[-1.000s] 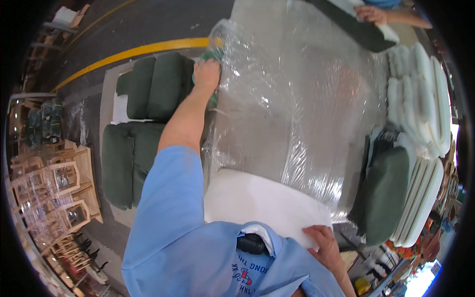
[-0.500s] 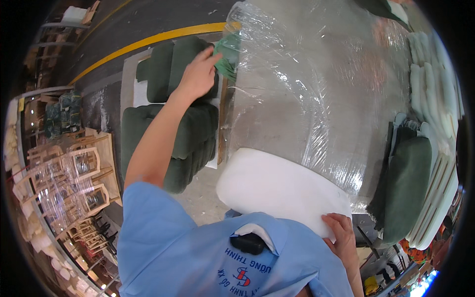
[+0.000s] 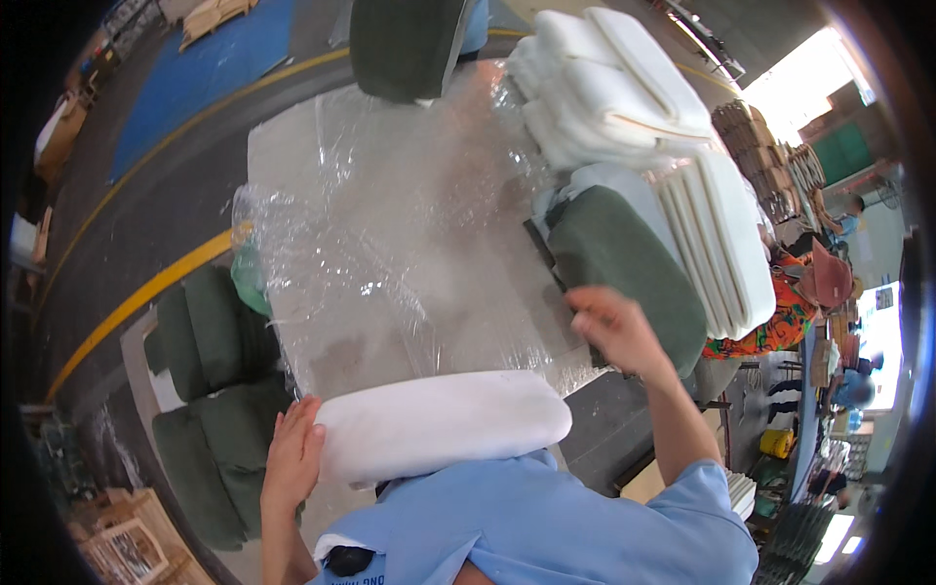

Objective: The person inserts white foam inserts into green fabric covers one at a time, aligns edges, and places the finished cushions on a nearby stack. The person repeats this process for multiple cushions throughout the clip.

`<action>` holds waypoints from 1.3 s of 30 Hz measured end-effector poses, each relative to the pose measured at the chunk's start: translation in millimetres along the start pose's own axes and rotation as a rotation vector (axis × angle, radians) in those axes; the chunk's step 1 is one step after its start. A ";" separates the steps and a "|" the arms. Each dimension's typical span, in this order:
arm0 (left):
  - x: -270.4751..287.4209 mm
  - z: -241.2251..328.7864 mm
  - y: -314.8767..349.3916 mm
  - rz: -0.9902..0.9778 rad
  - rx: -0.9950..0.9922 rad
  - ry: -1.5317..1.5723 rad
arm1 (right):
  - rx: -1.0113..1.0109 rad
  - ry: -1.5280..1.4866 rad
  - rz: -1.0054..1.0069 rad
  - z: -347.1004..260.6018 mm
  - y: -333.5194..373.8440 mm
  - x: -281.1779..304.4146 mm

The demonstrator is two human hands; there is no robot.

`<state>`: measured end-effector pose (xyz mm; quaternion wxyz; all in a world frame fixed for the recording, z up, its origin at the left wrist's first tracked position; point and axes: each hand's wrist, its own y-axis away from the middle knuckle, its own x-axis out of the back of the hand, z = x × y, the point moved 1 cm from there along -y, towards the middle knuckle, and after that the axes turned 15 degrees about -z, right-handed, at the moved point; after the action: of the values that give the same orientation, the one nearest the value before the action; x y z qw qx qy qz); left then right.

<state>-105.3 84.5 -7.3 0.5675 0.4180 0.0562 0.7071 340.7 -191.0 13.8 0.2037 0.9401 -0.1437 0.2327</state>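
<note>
A white foam pad [image 3: 444, 419] lies across the near edge of the table, against my blue shirt. My left hand [image 3: 294, 450] rests along the pad's left end, fingers stretched out. Over the table's right side, my right hand [image 3: 616, 330] is at the left edge of a dark green cushion piece [image 3: 629, 258]; its fingers are loosely bent and apart, holding nothing that I can see. Clear plastic film [image 3: 390, 253] covers the tabletop. Beside the green piece stands a row of white foam pads [image 3: 712, 244].
More white pads [image 3: 614, 88] are piled at the far right. Dark green cushions [image 3: 214, 429] lie left of the table, another [image 3: 405, 49] at its far edge. Green plastic [image 3: 251, 278] hangs at the left edge. A person in an orange patterned top [image 3: 790, 302] is at right.
My left hand has come back from the green plastic to the pad's left end. My right hand has left the pad and reached the green piece. The view has swung right.
</note>
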 end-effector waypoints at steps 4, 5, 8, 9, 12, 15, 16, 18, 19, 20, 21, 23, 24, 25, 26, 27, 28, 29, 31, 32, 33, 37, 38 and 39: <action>2.5 33.1 2.2 0.119 -0.158 0.252 | -0.169 0.280 0.531 70.5 -28.2 106.7; 0.6 37.1 5.8 0.116 -0.184 0.303 | -0.188 0.376 0.556 79.8 -37.0 124.6; -3.4 48.7 9.1 0.061 -0.219 0.283 | -0.304 0.551 0.579 102.6 -56.6 152.2; -7.5 50.2 9.2 0.048 -0.223 0.260 | -0.363 0.536 0.543 107.9 -64.4 153.4; -17.4 57.0 3.1 0.047 -0.256 0.295 | -0.407 0.534 0.424 112.7 -71.3 154.7; -22.0 66.7 -8.4 0.022 -0.305 0.338 | -0.422 0.508 0.276 89.5 -63.8 159.8; -21.9 74.0 -15.1 0.000 -0.318 0.343 | -0.389 0.480 0.250 80.8 -55.2 159.1; -23.3 95.6 -24.4 -0.051 -0.323 0.371 | -0.322 0.399 0.181 49.7 -43.2 153.4; -23.1 110.0 -26.4 -0.071 -0.313 0.391 | -0.282 0.343 0.136 23.7 -41.2 146.9; -21.5 121.8 -27.9 -0.088 -0.305 0.415 | -0.240 0.290 0.089 -8.0 -38.1 139.4; -19.8 129.8 -31.9 -0.087 -0.378 0.347 | -0.126 0.284 0.097 -38.2 -29.1 133.4; -18.0 142.7 -49.0 -0.093 -0.543 0.207 | 0.054 0.262 0.129 -82.8 2.9 131.8; -18.1 151.9 -59.9 -0.108 -0.562 0.264 | 0.127 0.245 0.141 -100.7 18.8 132.0; -18.2 164.1 -72.7 -0.122 -0.582 0.320 | 0.202 0.225 0.152 -113.5 30.7 131.3; -15.1 178.2 -80.4 -0.134 -0.601 0.372 | 0.262 0.149 0.185 -121.7 40.4 129.4; -9.0 194.6 -82.4 -0.172 -0.615 0.359 | 0.319 0.070 0.214 -126.6 48.9 126.7; -1.4 210.9 -81.4 -0.207 -0.628 0.346 | 0.377 -0.011 0.238 -131.4 50.5 125.5; 0.1 222.6 -81.2 -0.258 -0.642 0.330 | 0.421 -0.091 0.241 -134.2 50.9 123.5; -4.0 222.4 -90.6 -0.219 -0.752 0.467 | 0.520 -0.269 0.217 -138.7 37.3 114.1; -6.5 220.0 -96.4 -0.210 -0.807 0.538 | 0.545 -0.330 0.206 -135.9 29.8 111.2; -5.3 218.9 -98.0 -0.226 -0.769 0.656 | 0.568 -0.394 0.193 -130.3 20.3 107.4; 7.1 214.4 -97.7 -0.197 -0.692 1.001 | 0.540 -0.681 0.125 -108.8 -8.5 84.9; 8.2 212.0 -95.2 -0.166 -0.690 1.053 | 0.529 -0.724 0.096 -104.7 -15.7 77.2; 7.1 211.7 -94.3 0.016 -0.709 1.006 | 0.523 -0.768 0.059 -100.7 -21.0 69.8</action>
<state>104.5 39.9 80.6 0.5706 -0.1806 0.0757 0.7975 369.6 -139.6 123.2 -0.1147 0.9734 -0.1721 -0.0981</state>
